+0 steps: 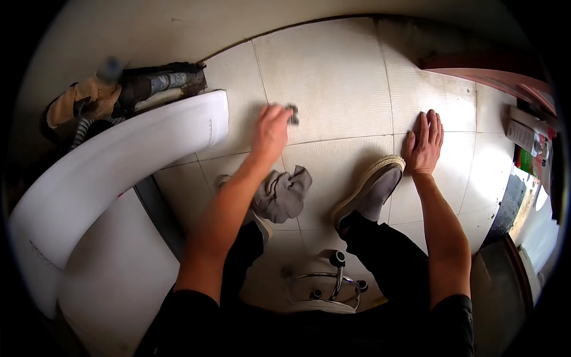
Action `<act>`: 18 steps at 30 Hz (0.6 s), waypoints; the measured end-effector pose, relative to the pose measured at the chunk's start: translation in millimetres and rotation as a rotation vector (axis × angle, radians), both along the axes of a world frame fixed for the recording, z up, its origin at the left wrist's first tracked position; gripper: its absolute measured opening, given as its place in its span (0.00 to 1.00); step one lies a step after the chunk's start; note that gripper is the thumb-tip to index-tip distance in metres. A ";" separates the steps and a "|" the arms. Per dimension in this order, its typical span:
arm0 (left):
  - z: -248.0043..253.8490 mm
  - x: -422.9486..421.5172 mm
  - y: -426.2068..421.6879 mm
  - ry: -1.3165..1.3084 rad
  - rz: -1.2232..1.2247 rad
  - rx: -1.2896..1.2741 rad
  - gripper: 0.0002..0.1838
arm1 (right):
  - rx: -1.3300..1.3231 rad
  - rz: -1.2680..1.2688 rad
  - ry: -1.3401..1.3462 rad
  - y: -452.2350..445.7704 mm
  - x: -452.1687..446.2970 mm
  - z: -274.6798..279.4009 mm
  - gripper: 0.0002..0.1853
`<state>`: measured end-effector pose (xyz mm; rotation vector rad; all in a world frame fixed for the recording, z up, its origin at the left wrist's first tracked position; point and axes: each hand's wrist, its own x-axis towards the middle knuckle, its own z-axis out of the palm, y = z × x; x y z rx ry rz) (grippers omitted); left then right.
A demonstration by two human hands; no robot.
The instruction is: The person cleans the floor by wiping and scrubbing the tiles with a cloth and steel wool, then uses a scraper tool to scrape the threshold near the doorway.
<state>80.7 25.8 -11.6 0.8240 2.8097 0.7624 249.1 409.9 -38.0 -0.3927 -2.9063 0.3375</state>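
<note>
On the tiled floor [333,119], my left hand [272,131] is closed, its fingers gripping a small dark grey lump [293,114] that looks like a steel wool scourer. The hand is slightly blurred and covers part of the lump. My right hand [426,144] lies flat on the tiles with fingers stretched out, holding nothing. A crumpled grey cloth [284,193] is below my left hand, beside my left shoe, which it partly hides. My right shoe [376,191] stands between the cloth and my right hand.
A curved white panel [143,134] and dark pipes [157,83] are on the left. Under me is a stool with a chrome base [336,279] and casters. Boxes and packets [532,143] stand at the right, below a reddish wooden edge [482,74]. A wall borders the floor ahead.
</note>
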 end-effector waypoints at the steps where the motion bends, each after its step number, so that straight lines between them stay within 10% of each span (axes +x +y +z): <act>1: 3.4 -34.4 8.5 0.003 0.041 -0.005 0.13 | 0.005 0.004 -0.002 -0.2 -0.1 -0.7 0.33; 4: -3.3 -134.8 38.1 0.071 0.078 0.009 0.14 | 0.000 -0.001 -0.012 0.6 1.1 -0.8 0.33; 12: 11.9 44.6 -3.8 -0.097 0.037 -0.029 0.15 | 0.046 -0.019 -0.037 -1.1 3.7 0.8 0.33; 18: -12.7 -131.8 26.2 0.215 0.145 0.016 0.12 | 0.051 0.000 -0.005 0.8 3.3 -6.6 0.33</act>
